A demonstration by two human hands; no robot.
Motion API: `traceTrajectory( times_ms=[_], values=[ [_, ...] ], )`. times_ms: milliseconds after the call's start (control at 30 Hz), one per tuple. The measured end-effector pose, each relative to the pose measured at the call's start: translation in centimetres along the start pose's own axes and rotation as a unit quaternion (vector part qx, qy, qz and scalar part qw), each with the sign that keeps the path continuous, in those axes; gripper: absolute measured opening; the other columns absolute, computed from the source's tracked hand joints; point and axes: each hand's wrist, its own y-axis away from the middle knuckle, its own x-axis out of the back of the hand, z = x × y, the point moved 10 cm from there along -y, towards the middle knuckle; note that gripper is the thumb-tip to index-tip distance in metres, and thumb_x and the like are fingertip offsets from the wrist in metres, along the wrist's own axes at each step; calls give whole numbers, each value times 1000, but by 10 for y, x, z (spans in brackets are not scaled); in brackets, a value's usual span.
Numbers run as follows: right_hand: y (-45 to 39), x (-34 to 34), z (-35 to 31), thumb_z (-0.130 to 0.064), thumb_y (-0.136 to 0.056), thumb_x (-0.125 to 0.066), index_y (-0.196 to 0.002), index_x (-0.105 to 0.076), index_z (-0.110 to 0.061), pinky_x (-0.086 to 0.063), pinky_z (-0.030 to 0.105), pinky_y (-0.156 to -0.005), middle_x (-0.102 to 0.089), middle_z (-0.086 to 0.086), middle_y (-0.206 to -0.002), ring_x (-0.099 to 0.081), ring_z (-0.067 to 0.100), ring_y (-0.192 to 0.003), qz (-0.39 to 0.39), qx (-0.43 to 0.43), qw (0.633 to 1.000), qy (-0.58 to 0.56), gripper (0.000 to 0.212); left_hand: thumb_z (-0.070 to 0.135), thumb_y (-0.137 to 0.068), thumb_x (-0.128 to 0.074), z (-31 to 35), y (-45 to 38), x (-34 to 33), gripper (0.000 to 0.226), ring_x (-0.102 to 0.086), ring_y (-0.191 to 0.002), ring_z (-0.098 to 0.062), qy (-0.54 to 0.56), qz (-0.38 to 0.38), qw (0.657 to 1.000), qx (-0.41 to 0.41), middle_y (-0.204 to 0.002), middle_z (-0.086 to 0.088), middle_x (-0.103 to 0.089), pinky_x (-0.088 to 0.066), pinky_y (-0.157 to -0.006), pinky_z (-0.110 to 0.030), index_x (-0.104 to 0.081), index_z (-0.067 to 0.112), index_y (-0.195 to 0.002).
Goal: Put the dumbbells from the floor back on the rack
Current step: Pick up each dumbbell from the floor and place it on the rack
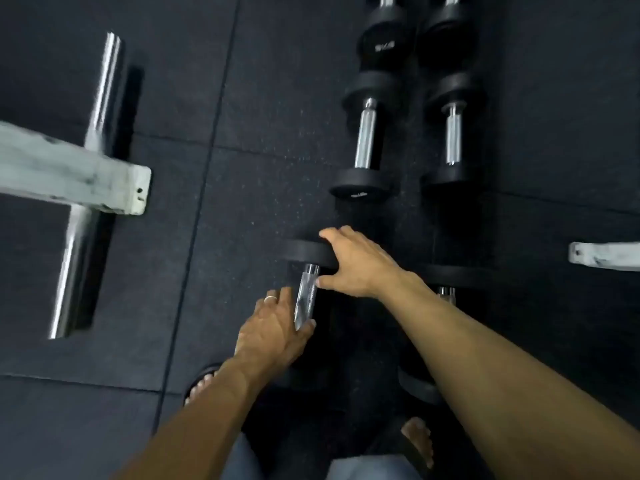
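Several black dumbbells with chrome handles lie in two columns on the dark rubber floor. On the nearest dumbbell of the left column [305, 303], my right hand [353, 261] grips the far head, fingers draped over its top and thumb against the handle just below. My left hand [273, 330] reaches in from below. The chrome handle lies in the gap between its thumb and its straight fingers, and the thumb touches the handle's near end. This dumbbell's near head is hidden under my left arm. The nearest dumbbell of the right column [446, 278] is partly hidden behind my right forearm.
Further along lie two more dumbbells [365, 133] [452, 133], with another pair [386, 29] at the top edge. A white metal beam [69, 174] crossing a chrome bar [100, 98] stands at the left. Another white beam end [602, 256] is at the right. My sandalled feet [204, 382] are near.
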Motion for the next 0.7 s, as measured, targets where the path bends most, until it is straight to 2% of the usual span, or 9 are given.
traceTrajectory(
  times_ms=[100,267,400,500,700],
  values=[
    [-18,-14,0,-40,-76,-77,-139,-40,-26,-48,43,-94,-53,3,-123,-56,25,-111,16,26,999,-11,74,43,-88,-62,-19,-18,-28,62,-47,-119,-26,48,-13,998,29,-127,-7,-46,-44,-93,-39,-31,16,-134],
    [-30,-14,3,-22,-78,-77,-129,-50,-26,-49,40,-88,-60,1,-112,-60,23,-101,77,61,995,-28,57,32,-76,-77,-35,-35,-68,63,-60,-98,-31,51,-88,994,41,-101,-9,-57,-44,-74,-33,-27,20,-112],
    [-30,-12,2,-19,-80,-75,-124,-55,-24,-49,40,-88,-65,2,-108,-63,25,-99,103,71,992,-30,48,26,-73,-81,-37,-40,-69,71,-58,-92,-25,86,-105,990,45,-102,-7,-58,-43,-75,-30,-30,18,-121],
    [-21,-8,4,-17,-82,-72,-123,-57,-23,-48,39,-88,-67,3,-107,-63,27,-100,112,65,991,-44,44,23,-73,-81,-35,-35,-66,67,-55,-89,-21,90,-104,989,50,-104,-7,-58,-42,-74,-29,-31,19,-118],
    [33,14,21,-19,-80,-75,-123,-58,-23,-54,41,-87,-71,1,-104,-67,23,-95,144,14,980,-134,46,24,-68,-81,-11,-6,-33,64,-62,-86,-26,7,-128,992,16,-96,-7,-64,-51,-77,-35,-37,24,-114]
  ],
)
